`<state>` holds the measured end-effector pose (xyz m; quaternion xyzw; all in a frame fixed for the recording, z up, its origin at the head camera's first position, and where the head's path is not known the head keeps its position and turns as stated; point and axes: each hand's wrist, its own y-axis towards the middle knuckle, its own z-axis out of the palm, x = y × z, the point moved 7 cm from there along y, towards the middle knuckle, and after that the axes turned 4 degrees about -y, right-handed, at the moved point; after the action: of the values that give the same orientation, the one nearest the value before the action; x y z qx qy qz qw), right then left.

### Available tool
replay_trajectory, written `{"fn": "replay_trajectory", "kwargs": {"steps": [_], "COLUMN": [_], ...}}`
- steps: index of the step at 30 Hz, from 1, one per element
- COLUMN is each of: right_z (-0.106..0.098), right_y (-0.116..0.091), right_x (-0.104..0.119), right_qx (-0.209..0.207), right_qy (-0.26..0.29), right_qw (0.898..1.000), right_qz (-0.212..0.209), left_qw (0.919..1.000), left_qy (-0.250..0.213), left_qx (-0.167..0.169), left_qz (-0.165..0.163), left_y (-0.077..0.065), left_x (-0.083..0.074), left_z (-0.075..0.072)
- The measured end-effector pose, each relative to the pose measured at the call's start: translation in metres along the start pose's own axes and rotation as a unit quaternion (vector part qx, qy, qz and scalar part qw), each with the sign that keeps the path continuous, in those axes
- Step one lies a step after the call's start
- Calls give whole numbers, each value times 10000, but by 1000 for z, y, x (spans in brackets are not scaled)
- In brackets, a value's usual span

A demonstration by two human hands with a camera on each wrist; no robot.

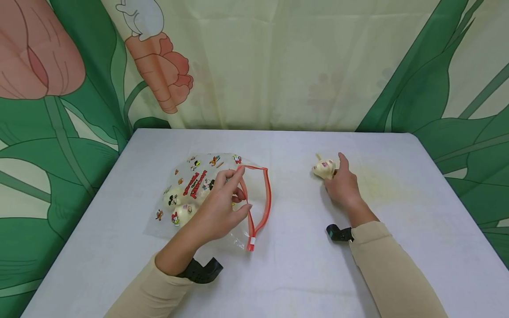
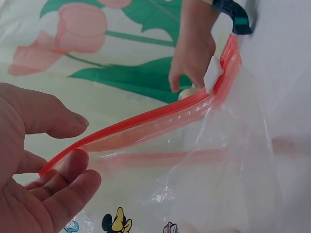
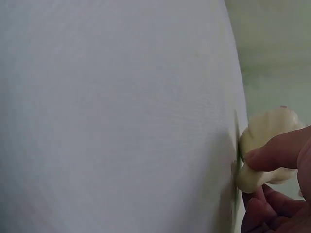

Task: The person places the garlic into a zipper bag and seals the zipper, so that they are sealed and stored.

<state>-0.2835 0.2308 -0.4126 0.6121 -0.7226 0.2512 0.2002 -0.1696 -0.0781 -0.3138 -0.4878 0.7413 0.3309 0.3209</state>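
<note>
A clear zip bag [image 1: 268, 190] with a red zip edge and printed cartoon figures lies left of centre. Pale garlic bulbs [image 1: 184, 213] show through its plastic. My left hand [image 1: 222, 207] is at the bag's mouth; in the left wrist view its curled fingers hold the red zip edge [image 2: 146, 116], with the thumb apart from it. The mouth gapes, and a white slider [image 2: 213, 75] sits at one end. Over on the right, my right hand [image 1: 345, 185] grips a garlic bulb [image 1: 324, 168] between thumb and fingers, and the right wrist view shows the same bulb [image 3: 272, 128] close over the cloth.
A white cloth covers the table [image 1: 294, 274]. Behind its far edge hangs a curtain [image 1: 270, 66] printed with tulips, leaves and a rabbit on a carrot. Each wrist carries a black camera mount, such as the one [image 1: 204, 270] on the left wrist.
</note>
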Motion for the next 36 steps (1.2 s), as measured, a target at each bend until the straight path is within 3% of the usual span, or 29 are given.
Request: {"fn": "replay_trajectory", "kwargs": {"steps": [5,19,30,36], "right_z": [-2,-17,-24,-14], "right_y": [-7,-39,-79,-94], "right_x": [-4,18,45,64], "right_qx": [-84,-184,19,229], "right_qy": [-5,-110,192,338], "right_qw": [10000,9961,9862,9811], "right_qz": [49,-856,-1647,-1891], "left_qw": [10000,10000,9971,9965], "left_qy": [-26,18,86,161], "left_qx": [-5,-48,-456,-492], "left_qz": [31,22,603,653], "left_y": [-1,-2,-1,0], "left_x": [0,1,-5,-7], "left_z": [0,0,-10,-13]}}
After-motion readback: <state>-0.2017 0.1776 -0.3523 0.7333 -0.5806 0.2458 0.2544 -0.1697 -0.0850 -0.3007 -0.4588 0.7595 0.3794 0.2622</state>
